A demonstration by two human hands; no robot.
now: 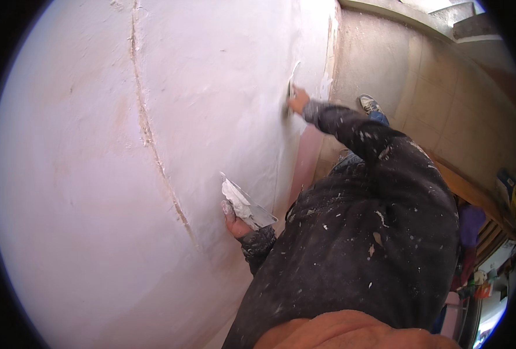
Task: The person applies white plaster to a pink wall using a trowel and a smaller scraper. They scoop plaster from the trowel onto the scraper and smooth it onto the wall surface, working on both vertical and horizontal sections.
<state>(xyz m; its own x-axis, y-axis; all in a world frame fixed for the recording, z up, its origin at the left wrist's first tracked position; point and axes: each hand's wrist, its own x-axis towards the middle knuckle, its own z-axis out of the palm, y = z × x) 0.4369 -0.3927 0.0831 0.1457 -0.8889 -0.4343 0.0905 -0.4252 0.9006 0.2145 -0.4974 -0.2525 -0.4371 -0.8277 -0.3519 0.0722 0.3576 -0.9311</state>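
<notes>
My left hand [233, 221] is closed beneath a flat metal trowel [264, 216], held low near the wall. A thick heap of white plaster [235, 196] lies on its blade. Its handle is hidden by the blade and my fingers. My right arm reaches forward, and my right hand [299, 100] is closed on a second trowel [290, 93], seen almost edge-on against the wall. White plaster shows along its far edge. The white wall [211, 116] carries uneven smears, and a long rough crack [147, 136] runs down it left of both hands.
The wall ends at a chipped corner [331, 49] beyond my right hand. A tiled floor [438, 87] spreads to the right, with my shoe [369, 104] on it. At the right stand a wooden bench-like piece [467, 189] and a purple cloth [472, 224] beside mixed clutter.
</notes>
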